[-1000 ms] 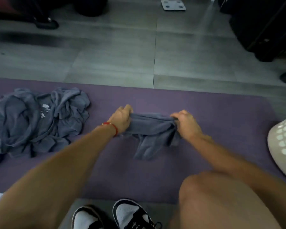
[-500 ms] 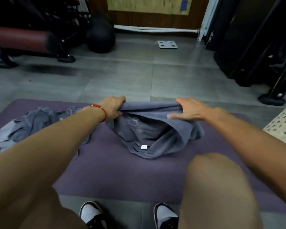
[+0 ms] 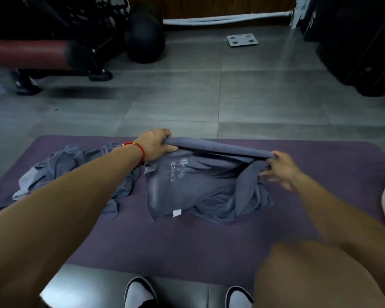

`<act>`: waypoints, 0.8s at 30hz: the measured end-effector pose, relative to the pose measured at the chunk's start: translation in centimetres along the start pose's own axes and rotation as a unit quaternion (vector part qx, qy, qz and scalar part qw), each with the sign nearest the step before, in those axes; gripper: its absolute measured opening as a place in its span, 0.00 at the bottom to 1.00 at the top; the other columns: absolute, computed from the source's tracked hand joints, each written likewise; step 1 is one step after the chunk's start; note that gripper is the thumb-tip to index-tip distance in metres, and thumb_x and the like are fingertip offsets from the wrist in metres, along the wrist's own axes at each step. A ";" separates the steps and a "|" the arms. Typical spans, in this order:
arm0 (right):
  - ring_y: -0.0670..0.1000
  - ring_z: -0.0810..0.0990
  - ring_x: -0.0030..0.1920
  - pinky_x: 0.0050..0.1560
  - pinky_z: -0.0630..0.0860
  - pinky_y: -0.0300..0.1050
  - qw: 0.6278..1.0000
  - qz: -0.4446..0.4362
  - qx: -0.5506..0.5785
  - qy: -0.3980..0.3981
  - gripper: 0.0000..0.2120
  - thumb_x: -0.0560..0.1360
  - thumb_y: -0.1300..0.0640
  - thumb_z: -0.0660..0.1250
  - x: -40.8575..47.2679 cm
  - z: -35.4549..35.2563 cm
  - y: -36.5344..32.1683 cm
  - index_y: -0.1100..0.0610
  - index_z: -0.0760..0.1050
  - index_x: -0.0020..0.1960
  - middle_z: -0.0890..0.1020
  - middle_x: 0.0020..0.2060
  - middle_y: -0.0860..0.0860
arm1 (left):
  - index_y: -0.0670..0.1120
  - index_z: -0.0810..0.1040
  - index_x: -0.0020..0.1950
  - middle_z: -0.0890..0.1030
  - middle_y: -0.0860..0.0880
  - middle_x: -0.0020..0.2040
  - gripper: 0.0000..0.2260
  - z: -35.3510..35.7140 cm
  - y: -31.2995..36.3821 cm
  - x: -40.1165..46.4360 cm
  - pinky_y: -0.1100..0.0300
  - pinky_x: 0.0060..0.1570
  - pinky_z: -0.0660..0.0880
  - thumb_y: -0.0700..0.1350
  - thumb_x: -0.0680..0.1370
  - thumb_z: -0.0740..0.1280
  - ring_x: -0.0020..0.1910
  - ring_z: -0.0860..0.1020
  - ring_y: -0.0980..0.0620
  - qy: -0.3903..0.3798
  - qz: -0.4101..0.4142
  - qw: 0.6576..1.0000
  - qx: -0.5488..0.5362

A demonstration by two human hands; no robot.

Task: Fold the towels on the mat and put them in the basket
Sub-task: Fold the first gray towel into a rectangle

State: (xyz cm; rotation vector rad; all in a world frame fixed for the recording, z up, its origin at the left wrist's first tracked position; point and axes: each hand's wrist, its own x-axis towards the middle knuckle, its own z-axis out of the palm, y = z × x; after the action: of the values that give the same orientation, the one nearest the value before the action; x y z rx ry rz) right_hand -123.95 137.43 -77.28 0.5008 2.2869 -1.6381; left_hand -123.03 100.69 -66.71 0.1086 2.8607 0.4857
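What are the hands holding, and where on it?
Both hands hold one grey towel by its top edge. The left hand grips the left end, the right hand pinches the right end, and the rest hangs down onto the purple mat.

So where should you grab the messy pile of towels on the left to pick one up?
Judging by its shape, grab a loose edge of the pile, not the bunched middle. The flap hanging toward the person at the near right lies flat on the mat and looks free. Come from the near side and pinch it from above.
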 end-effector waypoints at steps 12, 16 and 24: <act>0.47 0.84 0.45 0.46 0.80 0.47 0.900 -0.068 -0.390 -0.183 0.26 0.62 0.30 0.75 -0.2 -6.1 -0.7 0.45 0.81 0.52 0.85 0.44 0.43 | 0.42 0.77 0.52 0.80 0.39 0.50 0.04 3.1 -4.8 4.7 0.56 0.44 0.68 0.41 0.79 0.67 0.49 0.77 0.41 0.021 -0.079 0.996 -0.020; 0.53 0.80 0.52 0.48 0.77 0.47 0.741 -0.102 -0.648 -0.140 0.21 0.66 0.37 0.73 0.5 -6.6 1.0 0.43 0.70 0.53 0.81 0.49 0.47 | 0.46 0.74 0.47 0.80 0.38 0.48 0.04 3.7 -4.9 5.2 0.54 0.42 0.70 0.37 0.77 0.64 0.45 0.77 0.40 0.040 -0.083 0.996 0.002; 0.64 0.84 0.45 0.41 0.84 0.57 0.914 0.057 -0.365 0.167 0.08 0.76 0.59 0.62 5.6 -9.5 0.5 0.53 0.77 0.54 0.79 0.52 0.60 | 0.44 0.76 0.61 0.76 0.33 0.61 0.14 4.0 -2.5 8.3 0.47 0.59 0.72 0.37 0.76 0.61 0.60 0.75 0.32 0.131 -0.211 0.967 -0.059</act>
State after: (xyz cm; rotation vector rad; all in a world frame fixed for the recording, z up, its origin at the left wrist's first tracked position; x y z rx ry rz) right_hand -129.01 147.20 -77.08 0.7336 2.8059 -0.5724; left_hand -130.18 100.55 -73.03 -0.6161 2.9693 0.6119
